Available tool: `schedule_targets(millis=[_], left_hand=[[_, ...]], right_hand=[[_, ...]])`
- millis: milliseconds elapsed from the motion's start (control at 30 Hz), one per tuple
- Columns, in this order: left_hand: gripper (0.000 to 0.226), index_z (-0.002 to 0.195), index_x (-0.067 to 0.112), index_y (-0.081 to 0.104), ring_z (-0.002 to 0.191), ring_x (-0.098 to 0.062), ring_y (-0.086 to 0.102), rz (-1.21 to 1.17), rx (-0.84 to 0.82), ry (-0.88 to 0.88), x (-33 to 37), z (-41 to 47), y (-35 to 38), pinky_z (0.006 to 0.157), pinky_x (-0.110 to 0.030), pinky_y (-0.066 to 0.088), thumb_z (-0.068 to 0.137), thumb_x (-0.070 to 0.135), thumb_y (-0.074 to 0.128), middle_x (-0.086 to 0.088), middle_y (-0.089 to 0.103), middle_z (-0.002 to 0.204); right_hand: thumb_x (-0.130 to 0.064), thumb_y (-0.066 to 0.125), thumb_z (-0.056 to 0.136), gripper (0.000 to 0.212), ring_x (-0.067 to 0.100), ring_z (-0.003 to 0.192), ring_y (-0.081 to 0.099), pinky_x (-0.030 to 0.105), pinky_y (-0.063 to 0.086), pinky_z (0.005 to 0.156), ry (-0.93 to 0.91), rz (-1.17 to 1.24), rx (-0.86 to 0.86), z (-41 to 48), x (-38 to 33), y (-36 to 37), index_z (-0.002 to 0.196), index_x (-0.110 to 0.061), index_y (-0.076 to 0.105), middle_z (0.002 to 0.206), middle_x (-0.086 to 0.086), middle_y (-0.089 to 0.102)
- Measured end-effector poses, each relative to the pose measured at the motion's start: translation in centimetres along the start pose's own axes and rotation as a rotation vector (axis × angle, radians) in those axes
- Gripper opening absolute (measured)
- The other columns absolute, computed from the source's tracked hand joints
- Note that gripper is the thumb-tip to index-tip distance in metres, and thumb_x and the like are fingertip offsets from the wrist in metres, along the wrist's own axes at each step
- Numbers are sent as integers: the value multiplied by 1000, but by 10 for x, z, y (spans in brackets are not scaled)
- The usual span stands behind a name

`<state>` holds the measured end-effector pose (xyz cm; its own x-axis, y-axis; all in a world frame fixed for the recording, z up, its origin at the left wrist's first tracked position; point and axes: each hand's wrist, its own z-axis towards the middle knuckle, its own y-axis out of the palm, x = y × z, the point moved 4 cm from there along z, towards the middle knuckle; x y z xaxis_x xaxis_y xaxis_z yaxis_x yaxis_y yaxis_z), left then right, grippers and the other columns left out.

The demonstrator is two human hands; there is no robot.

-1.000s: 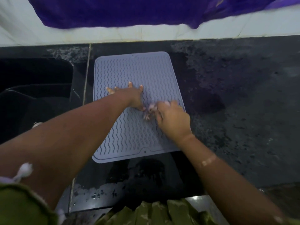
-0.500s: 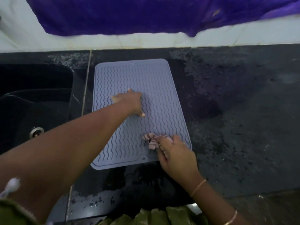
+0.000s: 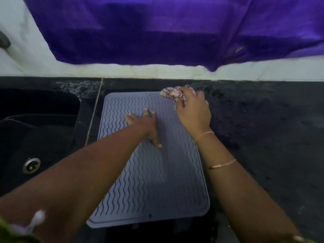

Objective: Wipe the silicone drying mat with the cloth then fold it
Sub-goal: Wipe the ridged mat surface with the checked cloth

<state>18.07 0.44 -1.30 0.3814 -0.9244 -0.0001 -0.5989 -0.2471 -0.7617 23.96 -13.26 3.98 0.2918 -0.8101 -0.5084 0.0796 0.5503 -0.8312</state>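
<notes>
A grey silicone drying mat (image 3: pixel 157 186) with wavy ridges lies flat on the black counter, its long side running away from me. My left hand (image 3: pixel 145 125) presses flat on the mat's upper middle, fingers spread. My right hand (image 3: pixel 192 111) is at the mat's far right corner, closed on a small bunched pink-and-white checked cloth (image 3: pixel 171 93). The cloth sticks out past my fingers and rests on the corner of the mat.
A black sink (image 3: pixel 35 137) with a metal drain (image 3: pixel 31 164) lies left of the mat. The dark speckled counter (image 3: pixel 263 137) stretches to the right. A purple fabric (image 3: pixel 157 32) hangs over the white wall behind.
My right hand has carried the cloth from the mat's near right part up to its far right corner. My left hand stays pressed on the mat.
</notes>
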Motion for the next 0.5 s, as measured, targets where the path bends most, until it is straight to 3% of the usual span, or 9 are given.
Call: schedule_targets(millis=[133, 200, 300, 500], left_hand=[[137, 148, 16, -19, 140, -53, -1, 137, -41, -11, 11, 1, -5, 110, -68, 7, 62, 61, 76, -7, -23, 157], [137, 147, 12, -21, 141, -51, 1, 180, -47, 6, 14, 3, -5, 110, -67, 7, 63, 61, 76, -11, -22, 156], [138, 147, 9, -23, 142, -49, -3, 187, -49, 43, 12, 5, -4, 113, -62, 5, 64, 61, 75, -14, -23, 155], [136, 147, 8, -21, 145, -40, -2, 237, -59, 51, 13, 4, -7, 115, -58, 4, 65, 65, 72, -15, -22, 156]], right_hand=[[-43, 43, 91, 42, 41, 116, 40, 51, 36, 92, 19, -307, -275, 19, 1, 68, 132, -32, 42, 136, 18, 37], [-39, 46, 90, 39, 40, 114, 39, 52, 36, 87, -13, -394, -248, 22, 3, 90, 128, -32, 44, 133, 20, 38], [-32, 49, 88, 34, 38, 108, 40, 50, 36, 82, -15, -355, -163, 52, 4, 101, 121, -29, 47, 126, 19, 42], [-30, 52, 86, 37, 41, 112, 41, 50, 41, 87, 13, -231, -356, 106, 9, 99, 122, -27, 46, 127, 17, 38]])
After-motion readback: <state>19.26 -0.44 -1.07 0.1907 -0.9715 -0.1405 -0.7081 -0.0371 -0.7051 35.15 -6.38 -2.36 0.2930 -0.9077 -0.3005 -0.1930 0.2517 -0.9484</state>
